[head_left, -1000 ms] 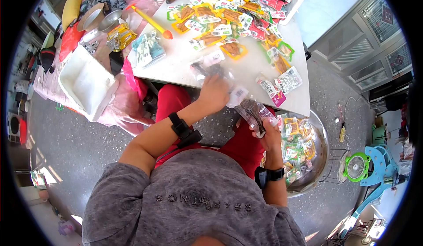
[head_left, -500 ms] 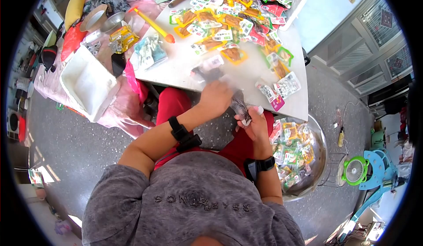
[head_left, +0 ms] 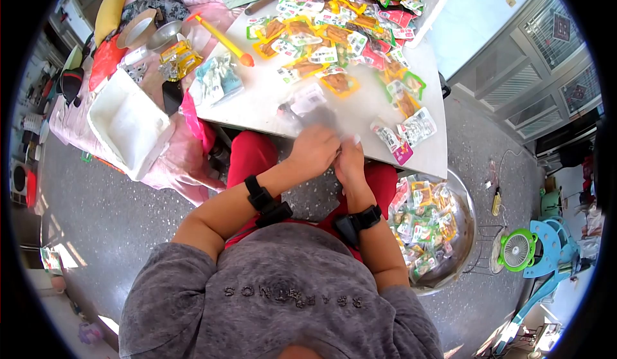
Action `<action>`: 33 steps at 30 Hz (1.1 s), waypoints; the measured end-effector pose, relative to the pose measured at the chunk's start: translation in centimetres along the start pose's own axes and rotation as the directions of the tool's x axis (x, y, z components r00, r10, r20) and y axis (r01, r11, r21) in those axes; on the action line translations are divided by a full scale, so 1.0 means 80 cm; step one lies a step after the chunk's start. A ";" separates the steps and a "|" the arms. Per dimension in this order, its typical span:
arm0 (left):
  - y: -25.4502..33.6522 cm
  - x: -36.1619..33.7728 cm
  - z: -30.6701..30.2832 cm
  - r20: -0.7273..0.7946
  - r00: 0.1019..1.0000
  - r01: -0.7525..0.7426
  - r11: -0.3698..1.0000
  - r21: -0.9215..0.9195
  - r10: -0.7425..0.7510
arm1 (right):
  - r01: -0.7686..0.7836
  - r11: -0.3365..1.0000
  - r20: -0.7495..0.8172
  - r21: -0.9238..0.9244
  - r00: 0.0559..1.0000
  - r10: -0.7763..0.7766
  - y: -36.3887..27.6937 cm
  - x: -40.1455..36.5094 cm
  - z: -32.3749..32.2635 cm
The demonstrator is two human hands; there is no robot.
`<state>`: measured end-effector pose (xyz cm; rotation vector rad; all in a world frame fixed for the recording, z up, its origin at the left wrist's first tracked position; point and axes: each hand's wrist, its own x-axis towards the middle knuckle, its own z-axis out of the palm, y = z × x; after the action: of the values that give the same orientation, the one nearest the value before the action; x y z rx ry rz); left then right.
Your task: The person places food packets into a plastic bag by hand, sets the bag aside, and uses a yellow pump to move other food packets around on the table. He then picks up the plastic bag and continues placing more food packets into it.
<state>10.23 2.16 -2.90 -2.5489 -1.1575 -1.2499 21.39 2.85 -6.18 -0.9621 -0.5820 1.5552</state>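
Note:
My left hand and my right hand meet at the table's front edge, fingers closed and almost touching. What lies between their fingertips is too small and hidden to name. Just beyond my left hand, a blurred greyish clear packet shows over the white table. Packets with yellow, red and green edges are piled farther back. To the right of my hands lie a purple-and-white packet and a white printed packet.
A metal basin of packets stands on the floor at the right. A white foam box sits on the pink cover at the left. A yellow-orange stick and a bluish clear bag lie on the table's left side.
My right hand has moved left and up to my left hand, and its fingers have drawn together. The dark packet seen in it before no longer shows there.

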 end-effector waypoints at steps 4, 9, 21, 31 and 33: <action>-0.007 -0.001 -0.005 -0.006 0.999 0.046 0.999 -0.023 -0.047 | -0.217 0.944 0.229 -0.247 0.934 0.275 -0.028 -0.013 -0.009; -0.007 -0.003 -0.005 0.064 0.995 0.078 0.995 -0.055 -0.075 | -0.228 0.934 0.231 -0.275 0.928 0.294 -0.017 -0.010 -0.035; -0.005 -0.007 -0.018 0.081 0.993 0.090 0.990 -0.108 -0.082 | -0.158 0.973 0.215 0.165 0.969 0.121 0.008 0.022 -0.003; -0.042 -0.043 -0.002 0.041 0.998 -0.052 0.995 0.090 0.048 | -0.095 0.968 -0.021 -0.230 0.995 0.093 -0.026 -0.032 -0.039; -0.051 -0.035 -0.002 0.068 0.991 -0.123 0.990 0.071 0.118 | 0.025 0.926 -0.029 -0.378 0.999 -0.039 -0.033 -0.034 -0.043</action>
<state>6.38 3.31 -5.79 -2.5779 -1.0234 -1.0852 25.72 0.30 -5.19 -1.2604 -0.8888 1.4190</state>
